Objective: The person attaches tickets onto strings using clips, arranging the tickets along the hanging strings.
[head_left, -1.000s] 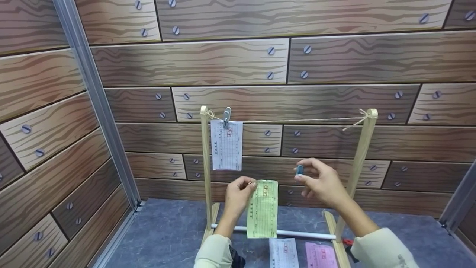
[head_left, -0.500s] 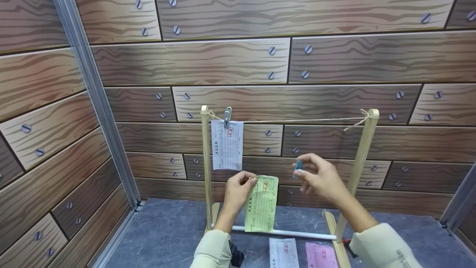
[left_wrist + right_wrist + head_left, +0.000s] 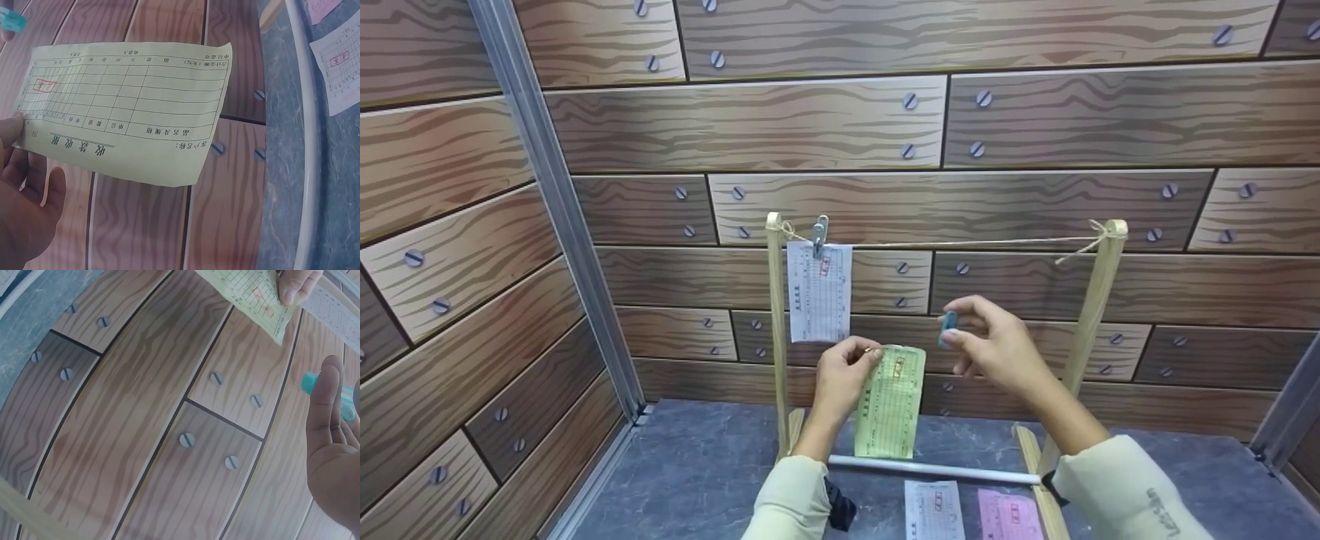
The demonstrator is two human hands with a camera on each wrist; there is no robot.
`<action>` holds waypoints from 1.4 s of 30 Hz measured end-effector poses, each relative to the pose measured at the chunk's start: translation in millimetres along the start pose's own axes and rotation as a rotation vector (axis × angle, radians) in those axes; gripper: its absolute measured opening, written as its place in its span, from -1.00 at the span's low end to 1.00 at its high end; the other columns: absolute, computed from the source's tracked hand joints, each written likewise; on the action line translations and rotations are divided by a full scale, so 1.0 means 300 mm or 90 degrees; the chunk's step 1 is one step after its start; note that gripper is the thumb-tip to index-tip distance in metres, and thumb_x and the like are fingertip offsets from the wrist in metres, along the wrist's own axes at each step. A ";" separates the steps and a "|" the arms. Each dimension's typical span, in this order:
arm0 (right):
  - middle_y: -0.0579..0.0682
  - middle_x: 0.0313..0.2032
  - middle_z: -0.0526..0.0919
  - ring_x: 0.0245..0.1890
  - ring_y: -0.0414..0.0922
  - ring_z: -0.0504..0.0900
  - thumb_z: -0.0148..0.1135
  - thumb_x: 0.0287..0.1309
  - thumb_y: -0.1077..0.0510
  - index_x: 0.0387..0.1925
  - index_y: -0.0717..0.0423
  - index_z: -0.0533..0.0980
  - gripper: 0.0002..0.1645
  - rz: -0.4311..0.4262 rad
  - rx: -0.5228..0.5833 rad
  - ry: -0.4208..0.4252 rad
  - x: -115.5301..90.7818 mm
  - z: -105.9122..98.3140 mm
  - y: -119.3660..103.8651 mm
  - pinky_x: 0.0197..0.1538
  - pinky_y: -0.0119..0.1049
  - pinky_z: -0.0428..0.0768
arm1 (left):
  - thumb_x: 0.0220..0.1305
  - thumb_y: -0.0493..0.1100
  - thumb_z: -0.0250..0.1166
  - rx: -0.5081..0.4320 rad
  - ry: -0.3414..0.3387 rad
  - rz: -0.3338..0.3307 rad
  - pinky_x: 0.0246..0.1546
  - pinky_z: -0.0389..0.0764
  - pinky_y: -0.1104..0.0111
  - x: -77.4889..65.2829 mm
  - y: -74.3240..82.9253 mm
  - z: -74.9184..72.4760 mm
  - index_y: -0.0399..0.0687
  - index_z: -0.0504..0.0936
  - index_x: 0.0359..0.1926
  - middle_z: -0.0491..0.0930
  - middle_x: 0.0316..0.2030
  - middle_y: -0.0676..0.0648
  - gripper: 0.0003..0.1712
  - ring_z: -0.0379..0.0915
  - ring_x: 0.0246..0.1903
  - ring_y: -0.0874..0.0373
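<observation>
A green printed receipt slip (image 3: 891, 412) hangs from my left hand (image 3: 840, 379), which pinches its upper left corner between thumb and finger. The left wrist view shows the slip (image 3: 124, 112) spread out, with a red stamp near the held end. My right hand (image 3: 1003, 349), to the right of the slip, pinches a small teal clip (image 3: 948, 328) between thumb and fingertips. Both hands are below a string (image 3: 975, 241) tied between two wooden posts. Near its left end a grey clip (image 3: 820, 236) holds a white slip (image 3: 820, 300) on the string.
The right post (image 3: 1096, 300) and left post (image 3: 777, 330) flank the hands. A white rod (image 3: 937, 469) joins them low down. Another white slip (image 3: 934, 514) and a pink slip (image 3: 1009, 517) lie on the grey tabletop (image 3: 690, 465). A plank-patterned wall stands behind.
My left hand has raised the green slip slightly. My right hand has moved up and a little left with the teal clip. The hanging white slip has stayed in place.
</observation>
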State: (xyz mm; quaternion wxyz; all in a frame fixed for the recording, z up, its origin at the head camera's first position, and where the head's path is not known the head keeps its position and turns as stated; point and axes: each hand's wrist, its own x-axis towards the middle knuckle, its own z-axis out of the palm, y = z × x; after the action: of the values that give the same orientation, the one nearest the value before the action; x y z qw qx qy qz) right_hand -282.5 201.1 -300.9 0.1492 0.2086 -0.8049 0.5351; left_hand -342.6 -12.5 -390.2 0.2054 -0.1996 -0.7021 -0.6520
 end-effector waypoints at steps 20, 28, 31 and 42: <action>0.16 -0.18 0.63 -0.63 0.15 0.59 0.24 0.18 0.28 0.06 0.19 0.41 -0.60 -0.003 -0.003 -0.002 0.036 0.003 -0.052 -0.59 -0.13 0.59 | 0.16 -0.28 0.31 0.009 -0.004 0.022 -0.52 0.41 0.42 0.035 0.061 0.003 -0.21 0.66 -0.37 0.56 -0.55 0.01 -0.94 0.38 -0.55 0.23; 0.17 -0.19 0.62 -0.66 0.14 0.58 0.25 0.16 0.30 0.01 0.19 0.44 -0.63 -0.027 -0.009 0.000 0.054 -0.002 -0.077 -0.60 -0.14 0.58 | 0.18 -0.24 0.31 0.008 -0.003 0.013 -0.51 0.42 0.40 0.055 0.097 0.004 -0.11 0.67 -0.37 0.57 -0.54 0.04 -0.96 0.39 -0.55 0.22; 0.14 -0.21 0.62 -0.67 0.11 0.58 0.26 0.15 0.31 -0.01 0.16 0.45 -0.65 -0.033 -0.017 0.001 0.060 -0.005 -0.081 -0.60 -0.13 0.58 | 0.19 -0.26 0.31 0.004 -0.006 0.016 -0.51 0.42 0.41 0.063 0.103 0.004 -0.17 0.66 -0.35 0.59 -0.52 0.00 -0.95 0.39 -0.55 0.21; 0.14 -0.20 0.63 -0.68 0.08 0.59 0.27 0.14 0.30 -0.03 0.14 0.47 -0.66 -0.066 -0.068 0.005 0.083 -0.014 -0.117 -0.62 -0.12 0.58 | 0.18 -0.36 0.28 -0.034 0.001 0.039 -0.50 0.39 0.45 0.109 0.143 0.003 -0.36 0.63 -0.34 0.60 -0.48 -0.19 -0.92 0.39 -0.52 0.17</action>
State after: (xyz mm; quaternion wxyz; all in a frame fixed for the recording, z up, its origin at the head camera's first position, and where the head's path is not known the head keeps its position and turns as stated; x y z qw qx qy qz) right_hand -286.8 188.6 -259.7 0.1906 0.2398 -0.8198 0.4838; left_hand -346.6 -8.1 -336.5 0.2204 -0.2257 -0.6776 -0.6643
